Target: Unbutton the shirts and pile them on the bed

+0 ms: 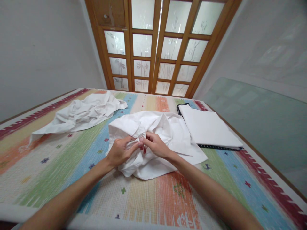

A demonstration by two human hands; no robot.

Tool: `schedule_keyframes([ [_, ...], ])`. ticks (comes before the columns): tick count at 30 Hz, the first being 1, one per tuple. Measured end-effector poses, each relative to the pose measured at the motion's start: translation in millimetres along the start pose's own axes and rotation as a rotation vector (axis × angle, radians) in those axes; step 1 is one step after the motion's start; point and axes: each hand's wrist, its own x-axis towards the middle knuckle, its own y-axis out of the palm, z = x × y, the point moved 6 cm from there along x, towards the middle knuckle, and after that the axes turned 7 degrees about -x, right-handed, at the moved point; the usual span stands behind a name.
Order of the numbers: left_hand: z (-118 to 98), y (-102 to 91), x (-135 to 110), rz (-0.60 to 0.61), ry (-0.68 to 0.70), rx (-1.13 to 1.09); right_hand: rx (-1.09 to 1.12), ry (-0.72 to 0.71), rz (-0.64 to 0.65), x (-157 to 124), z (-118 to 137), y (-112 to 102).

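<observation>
A crumpled white cloth garment (pixel 177 134), possibly a shirt, lies bunched up in front of me on the patterned cover. My left hand (pixel 121 150) pinches a fold of it between thumb and fingers. Close beside it, my right hand (pixel 154 144) grips the same gathered spot, the fingertips of both hands nearly meeting. Folds hide exactly which part of the cloth is between the fingers. Around the hands the fabric spreads loosely in wrinkles.
Another crumpled white cloth (pixel 88 110) lies at the left. A neatly folded white stack (pixel 208 126) with dark, dotted fabric beneath is at the right. A striped multicolour cover (pixel 79 153) lies under everything. Wooden glass-paned doors (pixel 153 57) stand behind, with walls on both sides.
</observation>
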Motion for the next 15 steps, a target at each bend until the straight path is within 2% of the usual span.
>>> schedule_keyframes([
  [5, 0, -1.0, 2, 0.029, -0.012, -0.092, -0.010, 0.057, -0.003, -1, 4, 0],
  [9, 0, 0.8, -1, 0.021, 0.012, -0.109, -0.111, 0.003, -0.005, -3, 7, 2],
  [15, -3, 3.6, -8, -0.068, 0.083, -0.034, -0.197, -0.006, -0.135, -5, -3, 2],
])
